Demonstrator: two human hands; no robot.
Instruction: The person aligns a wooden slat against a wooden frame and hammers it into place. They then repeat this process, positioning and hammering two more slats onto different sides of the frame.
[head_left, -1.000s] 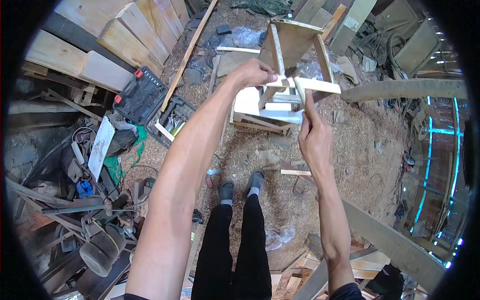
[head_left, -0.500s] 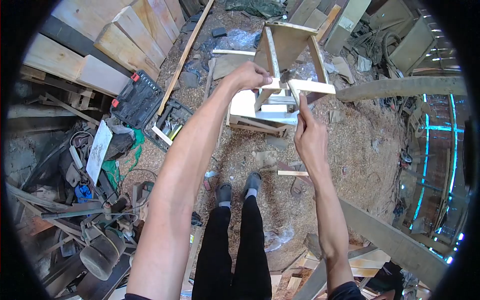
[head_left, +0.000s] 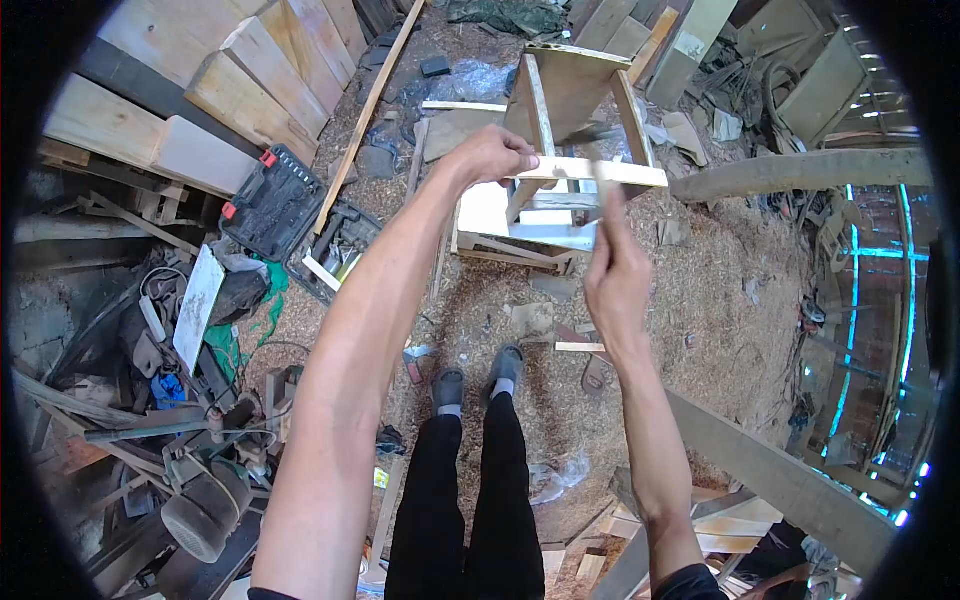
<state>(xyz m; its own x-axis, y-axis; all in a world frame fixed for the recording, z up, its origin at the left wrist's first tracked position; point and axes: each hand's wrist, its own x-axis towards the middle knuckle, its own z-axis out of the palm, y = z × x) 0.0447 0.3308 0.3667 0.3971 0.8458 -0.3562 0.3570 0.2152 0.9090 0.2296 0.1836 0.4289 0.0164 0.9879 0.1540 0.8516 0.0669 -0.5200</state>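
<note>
My left hand is closed at the left end of a pale wooden rail, its fingertips pressed on the wood. The rail runs across a wooden frame with upright legs and a board. In my right hand is a hammer, held by its handle, the index finger lying along it. The hammer head is blurred by motion, just above the rail. Below the frame, a white-topped wooden piece shows.
An open black tool case lies at the left beside a long wooden strip. Boards lean at the upper left. A curved beam is at the right, and machinery at the lower left.
The hammer head has moved up and slightly right, away from the rail, and is now blurred. My right hand has shifted slightly; my left hand stays at the rail.
</note>
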